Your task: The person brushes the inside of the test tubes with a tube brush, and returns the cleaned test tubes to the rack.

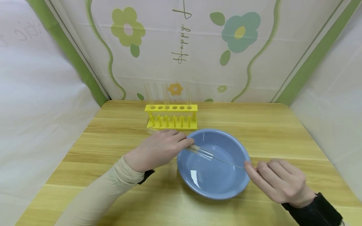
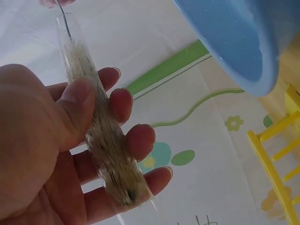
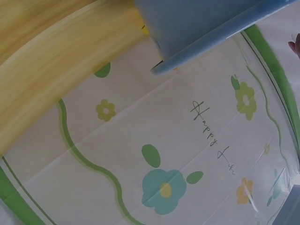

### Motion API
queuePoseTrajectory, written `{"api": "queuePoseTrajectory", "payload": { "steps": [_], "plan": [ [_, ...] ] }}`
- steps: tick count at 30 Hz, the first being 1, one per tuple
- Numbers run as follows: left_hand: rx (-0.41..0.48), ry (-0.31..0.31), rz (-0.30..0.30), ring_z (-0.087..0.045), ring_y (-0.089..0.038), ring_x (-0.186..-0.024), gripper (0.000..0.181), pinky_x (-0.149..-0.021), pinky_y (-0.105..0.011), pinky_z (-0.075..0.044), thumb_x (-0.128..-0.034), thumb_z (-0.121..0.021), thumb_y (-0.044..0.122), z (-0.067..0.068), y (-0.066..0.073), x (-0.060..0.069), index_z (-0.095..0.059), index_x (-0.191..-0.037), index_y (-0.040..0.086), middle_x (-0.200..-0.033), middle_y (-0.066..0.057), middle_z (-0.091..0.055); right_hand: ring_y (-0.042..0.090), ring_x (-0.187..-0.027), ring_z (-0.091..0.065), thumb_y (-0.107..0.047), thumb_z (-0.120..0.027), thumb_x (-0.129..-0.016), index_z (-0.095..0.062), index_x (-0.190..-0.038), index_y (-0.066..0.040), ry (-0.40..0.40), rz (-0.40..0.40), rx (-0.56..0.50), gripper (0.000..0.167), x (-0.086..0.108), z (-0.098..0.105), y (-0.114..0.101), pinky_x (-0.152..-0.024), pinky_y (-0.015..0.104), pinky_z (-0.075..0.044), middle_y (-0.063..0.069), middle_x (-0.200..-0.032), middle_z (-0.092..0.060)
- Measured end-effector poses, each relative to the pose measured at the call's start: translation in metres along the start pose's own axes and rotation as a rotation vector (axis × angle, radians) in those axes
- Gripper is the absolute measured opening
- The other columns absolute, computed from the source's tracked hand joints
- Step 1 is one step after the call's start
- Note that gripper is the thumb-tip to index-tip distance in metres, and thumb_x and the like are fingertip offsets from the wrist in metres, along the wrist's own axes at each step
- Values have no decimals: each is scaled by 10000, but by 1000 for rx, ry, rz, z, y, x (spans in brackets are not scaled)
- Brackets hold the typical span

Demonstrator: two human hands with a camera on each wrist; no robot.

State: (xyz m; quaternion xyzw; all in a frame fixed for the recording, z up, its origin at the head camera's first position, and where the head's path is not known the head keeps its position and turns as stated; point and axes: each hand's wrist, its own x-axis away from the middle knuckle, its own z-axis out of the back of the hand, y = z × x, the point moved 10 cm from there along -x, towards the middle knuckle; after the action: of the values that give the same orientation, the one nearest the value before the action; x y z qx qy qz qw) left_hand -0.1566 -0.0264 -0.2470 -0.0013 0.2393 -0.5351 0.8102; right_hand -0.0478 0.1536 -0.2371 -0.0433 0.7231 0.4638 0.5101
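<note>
One clear test tube (image 1: 202, 152), a bristle brush (image 2: 110, 152) inside it, lies within the curled fingers of the left hand (image 1: 161, 147), mouth over the blue basin (image 1: 216, 183). Right hand (image 1: 280, 180), beyond the basin's rim, pinches the wire handle (image 1: 229, 164). Backdrop cloth (image 1: 158, 62) reads "Happy"; the lettering following it cannot be made out.
</note>
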Motion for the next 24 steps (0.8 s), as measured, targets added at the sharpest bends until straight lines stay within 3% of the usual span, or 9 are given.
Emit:
{"api": "queuePoseTrajectory", "payload": {
  "steps": [9, 18, 24],
  "plan": [
    [-36, 48, -13, -645, -220, -768, 190, -664, -323, -567, -935, -668, 71, 4, 10, -9, -627, -1117, 108, -926, -32, -663, 147, -435, -305, 112, -605, -855, -715, -798, 15, -27, -3, -14, 158, 3, -6, -4, -364, 218, -233, 65, -561, -445],
    [-154, 81, -18, -646, -194, -749, 235, -725, -304, -575, -911, -631, -11, 6, 25, -21, -656, -1114, 103, -910, -23, -651, 155, -433, -341, 130, -604, -886, -714, -812, 29, -94, -39, -1, 167, -1, -14, -5, -349, 241, -278, 86, -574, -468],
    [-185, 110, 28, -621, -180, -698, 225, -673, -296, -566, -940, -547, -20, 5, 25, -25, -657, -1088, 109, -878, -13, -645, 181, -401, -330, 128, -565, -919, -710, -830, 36, -170, -98, 7, 193, -3, -23, -1, -319, 265, -283, 99, -560, -464]
  ]
}}
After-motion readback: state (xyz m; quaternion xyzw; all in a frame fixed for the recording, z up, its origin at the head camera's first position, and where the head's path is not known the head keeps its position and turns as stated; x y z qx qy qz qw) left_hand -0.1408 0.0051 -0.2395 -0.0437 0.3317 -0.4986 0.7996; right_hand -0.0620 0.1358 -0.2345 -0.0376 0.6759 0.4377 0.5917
